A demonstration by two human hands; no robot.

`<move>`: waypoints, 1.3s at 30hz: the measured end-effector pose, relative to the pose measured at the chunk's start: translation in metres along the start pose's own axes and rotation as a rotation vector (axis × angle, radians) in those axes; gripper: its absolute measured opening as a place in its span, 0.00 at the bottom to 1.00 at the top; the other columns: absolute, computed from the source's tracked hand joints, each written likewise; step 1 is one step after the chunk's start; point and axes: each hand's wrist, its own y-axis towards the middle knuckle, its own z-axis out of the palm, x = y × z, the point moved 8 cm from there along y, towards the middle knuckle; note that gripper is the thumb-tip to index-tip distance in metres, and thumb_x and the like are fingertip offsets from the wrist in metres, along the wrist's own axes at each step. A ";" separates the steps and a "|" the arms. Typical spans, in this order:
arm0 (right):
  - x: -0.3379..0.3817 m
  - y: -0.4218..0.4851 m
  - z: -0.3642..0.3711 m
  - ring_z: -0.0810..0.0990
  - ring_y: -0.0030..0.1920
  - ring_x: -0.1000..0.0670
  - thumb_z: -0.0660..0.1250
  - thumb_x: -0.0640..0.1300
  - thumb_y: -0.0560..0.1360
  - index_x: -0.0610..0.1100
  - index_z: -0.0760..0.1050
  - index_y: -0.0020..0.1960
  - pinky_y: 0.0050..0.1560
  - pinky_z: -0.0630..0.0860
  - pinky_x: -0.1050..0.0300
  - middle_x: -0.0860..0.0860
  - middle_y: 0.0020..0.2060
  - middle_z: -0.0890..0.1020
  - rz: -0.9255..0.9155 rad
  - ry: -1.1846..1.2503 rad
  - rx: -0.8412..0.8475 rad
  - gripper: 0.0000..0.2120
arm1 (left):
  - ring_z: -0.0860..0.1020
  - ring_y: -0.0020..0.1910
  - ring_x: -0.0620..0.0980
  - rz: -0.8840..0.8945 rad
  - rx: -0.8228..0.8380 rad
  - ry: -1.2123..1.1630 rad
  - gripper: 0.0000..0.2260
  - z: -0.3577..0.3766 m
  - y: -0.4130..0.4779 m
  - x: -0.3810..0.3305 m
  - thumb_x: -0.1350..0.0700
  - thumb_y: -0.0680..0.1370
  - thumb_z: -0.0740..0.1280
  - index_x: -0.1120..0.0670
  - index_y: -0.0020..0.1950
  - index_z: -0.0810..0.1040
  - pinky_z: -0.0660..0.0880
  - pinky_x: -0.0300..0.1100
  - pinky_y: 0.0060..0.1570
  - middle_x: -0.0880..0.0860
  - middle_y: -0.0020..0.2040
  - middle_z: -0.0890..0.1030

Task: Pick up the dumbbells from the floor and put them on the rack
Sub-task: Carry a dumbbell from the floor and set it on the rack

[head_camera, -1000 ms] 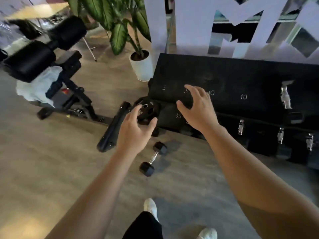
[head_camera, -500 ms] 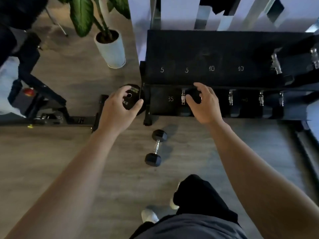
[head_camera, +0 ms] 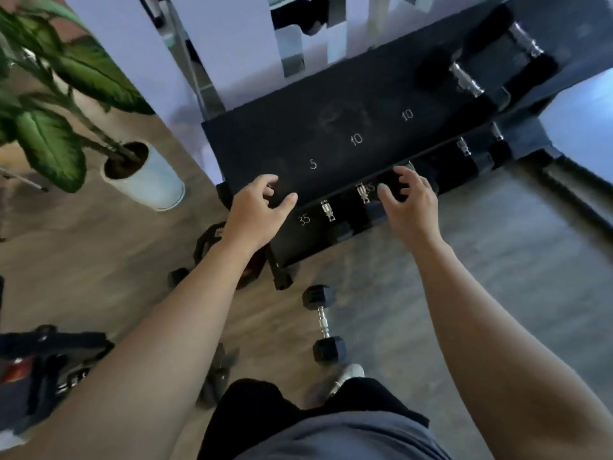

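One dumbbell [head_camera: 323,323] is seen on the floor [head_camera: 497,277] at 6 o'clock of the rack [head_camera: 331,144], beneath the left hand [head_camera: 257,210] and right hand [head_camera: 411,204], both held spread and empty, with a weight plate [head_camera: 212,240] at 9 o'clock.

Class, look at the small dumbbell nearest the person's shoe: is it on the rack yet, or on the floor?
On the floor. The dumbbell lies flat on the floor in front of the rack; neither hand touches it.
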 end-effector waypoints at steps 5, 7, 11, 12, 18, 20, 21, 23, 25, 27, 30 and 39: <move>-0.039 -0.014 -0.029 0.78 0.61 0.48 0.69 0.52 0.76 0.48 0.75 0.69 0.63 0.71 0.57 0.46 0.61 0.79 0.176 0.012 -0.199 0.22 | 0.77 0.47 0.41 0.091 0.170 0.001 0.22 0.044 0.048 -0.010 0.40 0.75 0.70 0.47 0.67 0.75 0.66 0.29 0.40 0.47 0.55 0.79; -0.062 -0.030 -0.033 0.78 0.61 0.46 0.69 0.51 0.76 0.46 0.76 0.68 0.65 0.72 0.54 0.45 0.61 0.80 0.270 0.019 -0.261 0.22 | 0.77 0.49 0.42 0.134 0.234 0.014 0.24 0.071 0.061 -0.013 0.39 0.75 0.69 0.47 0.67 0.75 0.67 0.31 0.41 0.47 0.55 0.78; -0.109 -0.079 -0.023 0.79 0.58 0.43 0.70 0.51 0.76 0.44 0.75 0.68 0.64 0.72 0.51 0.42 0.59 0.80 0.499 0.015 -0.423 0.22 | 0.77 0.49 0.44 0.233 0.396 -0.006 0.24 0.131 0.073 -0.012 0.41 0.76 0.69 0.50 0.69 0.74 0.70 0.34 0.45 0.49 0.57 0.78; -0.120 -0.094 -0.016 0.79 0.58 0.43 0.70 0.52 0.76 0.44 0.76 0.68 0.64 0.72 0.51 0.42 0.59 0.81 0.561 0.018 -0.468 0.23 | 0.78 0.48 0.45 0.264 0.445 -0.018 0.24 0.146 0.074 -0.010 0.42 0.76 0.70 0.50 0.69 0.75 0.70 0.33 0.45 0.50 0.57 0.78; -0.170 -0.170 0.070 0.79 0.61 0.45 0.69 0.53 0.77 0.44 0.76 0.67 0.63 0.71 0.53 0.43 0.61 0.81 0.932 0.204 -0.678 0.22 | 0.77 0.52 0.47 0.342 0.749 0.006 0.24 0.220 0.068 0.039 0.41 0.76 0.69 0.48 0.69 0.74 0.69 0.37 0.48 0.48 0.56 0.77; -0.184 -0.187 0.100 0.78 0.61 0.45 0.68 0.54 0.77 0.45 0.76 0.68 0.62 0.70 0.54 0.44 0.61 0.81 1.029 0.277 -0.713 0.22 | 0.77 0.52 0.47 0.328 0.812 0.034 0.24 0.236 0.067 0.060 0.40 0.76 0.68 0.48 0.69 0.74 0.70 0.39 0.49 0.48 0.57 0.77; -0.192 -0.195 0.114 0.78 0.61 0.45 0.68 0.54 0.77 0.45 0.76 0.68 0.61 0.70 0.55 0.44 0.61 0.81 1.065 0.301 -0.729 0.22 | 0.77 0.53 0.48 0.336 0.838 0.051 0.23 0.244 0.067 0.069 0.40 0.76 0.68 0.48 0.69 0.74 0.71 0.39 0.50 0.48 0.57 0.77; -0.213 -0.209 0.141 0.79 0.61 0.45 0.67 0.54 0.78 0.45 0.76 0.67 0.58 0.69 0.58 0.45 0.61 0.81 1.132 0.339 -0.758 0.22 | 0.77 0.52 0.47 0.375 0.886 0.107 0.24 0.267 0.062 0.090 0.40 0.77 0.68 0.48 0.69 0.74 0.73 0.40 0.51 0.48 0.57 0.77; -0.241 -0.219 0.172 0.79 0.59 0.47 0.67 0.53 0.78 0.45 0.76 0.67 0.56 0.70 0.59 0.46 0.61 0.81 1.181 0.365 -0.767 0.21 | 0.77 0.53 0.47 0.396 0.903 0.152 0.24 0.293 0.058 0.116 0.39 0.76 0.68 0.48 0.69 0.74 0.75 0.42 0.52 0.47 0.56 0.77; -0.278 -0.226 0.205 0.78 0.60 0.47 0.66 0.54 0.78 0.46 0.76 0.67 0.59 0.72 0.56 0.47 0.61 0.81 1.220 0.378 -0.765 0.21 | 0.77 0.53 0.48 0.392 0.902 0.173 0.24 0.330 0.057 0.147 0.39 0.76 0.67 0.47 0.69 0.74 0.76 0.44 0.54 0.47 0.56 0.77; -0.348 -0.236 0.267 0.78 0.61 0.46 0.66 0.53 0.78 0.45 0.77 0.67 0.64 0.73 0.52 0.46 0.61 0.81 1.274 0.411 -0.778 0.20 | 0.75 0.55 0.46 0.353 0.886 0.197 0.24 0.397 0.057 0.211 0.38 0.76 0.66 0.47 0.68 0.74 0.73 0.43 0.53 0.47 0.56 0.77; -0.589 -0.270 0.473 0.77 0.64 0.42 0.68 0.58 0.77 0.46 0.76 0.67 0.69 0.72 0.44 0.46 0.65 0.80 1.519 0.631 -0.932 0.24 | 0.75 0.61 0.53 0.087 0.858 0.207 0.26 0.615 0.072 0.468 0.41 0.76 0.69 0.51 0.70 0.73 0.70 0.45 0.56 0.54 0.65 0.75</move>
